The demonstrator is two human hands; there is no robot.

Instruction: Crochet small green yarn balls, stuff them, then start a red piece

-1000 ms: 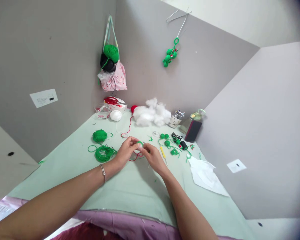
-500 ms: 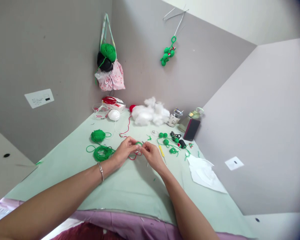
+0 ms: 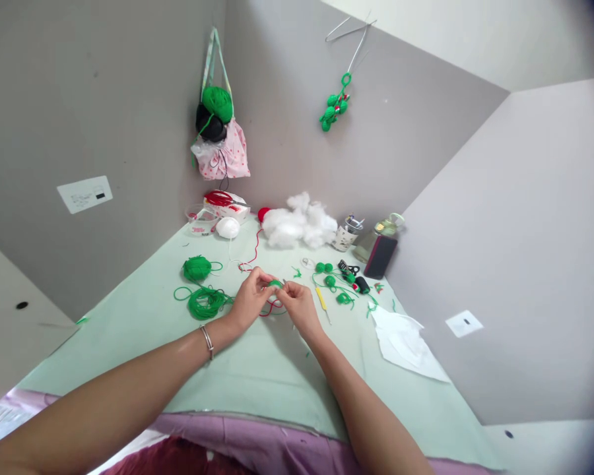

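Observation:
My left hand (image 3: 250, 298) is closed on a small green crochet piece (image 3: 276, 284), pinched between thumb and fingers. Against the piece, my right hand (image 3: 299, 306) grips a thin grey crochet hook (image 3: 284, 282); its tip shows above the fingers, and most of it is hidden. Red yarn (image 3: 272, 307) and a white strand hang beneath the hands. To the left lie loose green yarn loops (image 3: 206, 302) and a green yarn ball (image 3: 197, 268). Right of my hands is a yellow-handled hook (image 3: 321, 300), near several small green crochet balls (image 3: 330, 282).
White stuffing (image 3: 299, 224) is heaped at the back, beside a white yarn ball (image 3: 228, 227) and red scissors (image 3: 218, 198). A pen cup (image 3: 345, 236), a dark phone (image 3: 381, 257) and white paper (image 3: 406, 343) are on the right. Black scissors (image 3: 349, 267) lie near the crochet balls.
The view has shifted slightly. Both hands stay together at the green piece, with small changes in the left wrist and fingers. Nothing has been let go.

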